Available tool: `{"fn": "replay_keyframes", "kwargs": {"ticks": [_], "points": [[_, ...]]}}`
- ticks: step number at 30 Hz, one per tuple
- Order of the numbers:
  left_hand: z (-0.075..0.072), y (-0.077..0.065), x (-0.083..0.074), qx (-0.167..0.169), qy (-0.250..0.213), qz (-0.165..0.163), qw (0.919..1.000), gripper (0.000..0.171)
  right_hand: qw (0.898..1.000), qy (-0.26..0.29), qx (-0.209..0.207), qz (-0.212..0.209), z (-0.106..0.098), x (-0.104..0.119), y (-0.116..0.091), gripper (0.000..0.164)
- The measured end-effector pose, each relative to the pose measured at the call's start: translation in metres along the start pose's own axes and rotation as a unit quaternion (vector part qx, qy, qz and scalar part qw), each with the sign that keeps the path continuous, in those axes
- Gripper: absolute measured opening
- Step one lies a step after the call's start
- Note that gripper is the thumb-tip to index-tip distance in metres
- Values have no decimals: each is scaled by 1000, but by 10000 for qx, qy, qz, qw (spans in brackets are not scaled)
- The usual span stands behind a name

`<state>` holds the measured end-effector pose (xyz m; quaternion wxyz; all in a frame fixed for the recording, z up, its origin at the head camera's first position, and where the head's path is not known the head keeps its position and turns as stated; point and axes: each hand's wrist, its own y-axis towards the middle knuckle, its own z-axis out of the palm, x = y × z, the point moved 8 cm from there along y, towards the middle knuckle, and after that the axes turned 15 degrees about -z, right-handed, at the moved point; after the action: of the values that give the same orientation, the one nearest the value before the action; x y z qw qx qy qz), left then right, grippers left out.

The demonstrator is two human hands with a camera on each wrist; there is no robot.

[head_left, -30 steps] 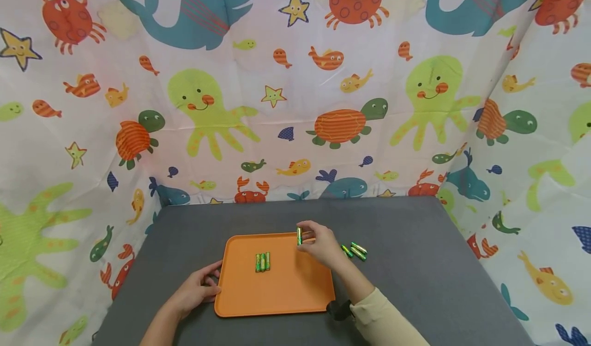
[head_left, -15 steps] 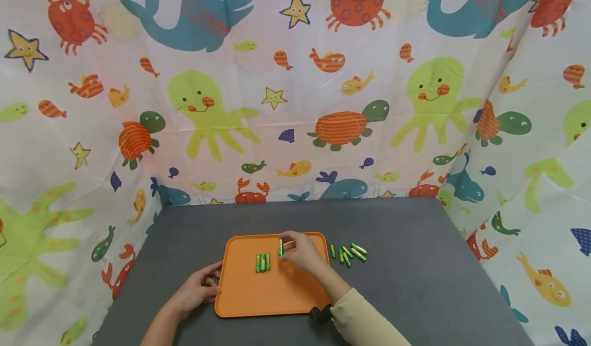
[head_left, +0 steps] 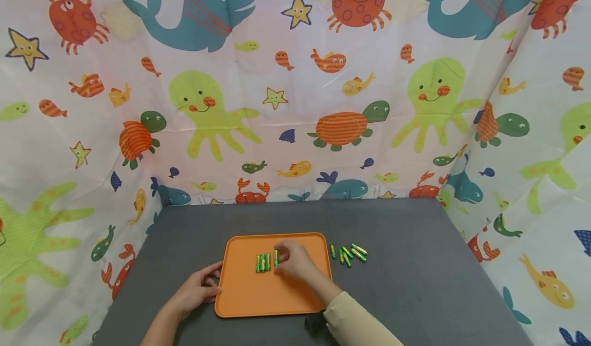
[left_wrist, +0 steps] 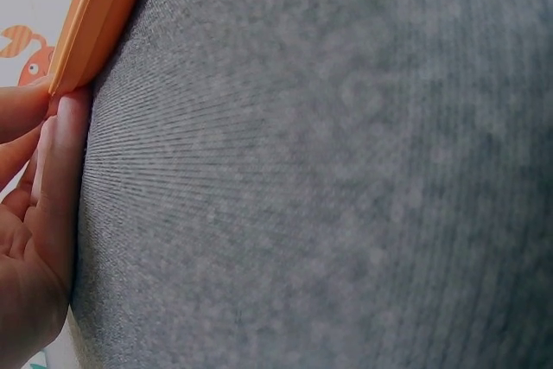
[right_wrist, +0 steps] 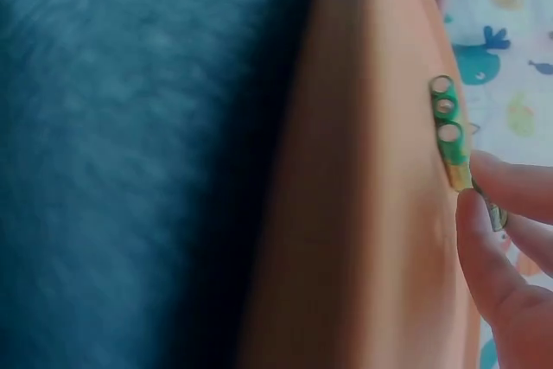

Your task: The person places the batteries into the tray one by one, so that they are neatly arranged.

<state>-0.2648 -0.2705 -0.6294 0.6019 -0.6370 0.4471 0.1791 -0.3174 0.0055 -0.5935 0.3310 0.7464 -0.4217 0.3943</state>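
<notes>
In the head view an orange tray [head_left: 272, 297] lies on the grey table. Three green-and-gold batteries [head_left: 263, 263] stand side by side on it, left of its middle. My right hand [head_left: 295, 261] pinches another battery [head_left: 276, 257] between thumb and fingers, just right of that row and parallel to it. The right wrist view shows the row's round ends, with the held battery [right_wrist: 496, 215] partly hidden by the fingers. My left hand [head_left: 198, 289] holds the tray's left rim; in the left wrist view its fingertips [left_wrist: 73, 108] pinch the rim.
Several loose batteries [head_left: 347, 256] lie scattered on the table [head_left: 406, 284] just right of the tray. A curtain [head_left: 286, 125] printed with sea animals hangs behind the table and along both sides. A dark object [head_left: 315, 323] shows at the right wrist.
My right hand has carried its battery leftward over the tray and lowered it beside the row of three. The left hand has stayed on the tray's rim.
</notes>
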Motion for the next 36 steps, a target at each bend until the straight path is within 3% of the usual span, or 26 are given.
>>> {"fn": "replay_keyframes", "kwargs": {"ticks": [13, 36], "points": [[-1, 3, 3, -30, -53, 31, 10000, 79, 9999, -80, 97, 33, 18, -2, 4, 53], [0, 2, 1, -25, 22, 59, 10000, 79, 9997, -132, 204, -16, 16, -4, 4, 58]]}}
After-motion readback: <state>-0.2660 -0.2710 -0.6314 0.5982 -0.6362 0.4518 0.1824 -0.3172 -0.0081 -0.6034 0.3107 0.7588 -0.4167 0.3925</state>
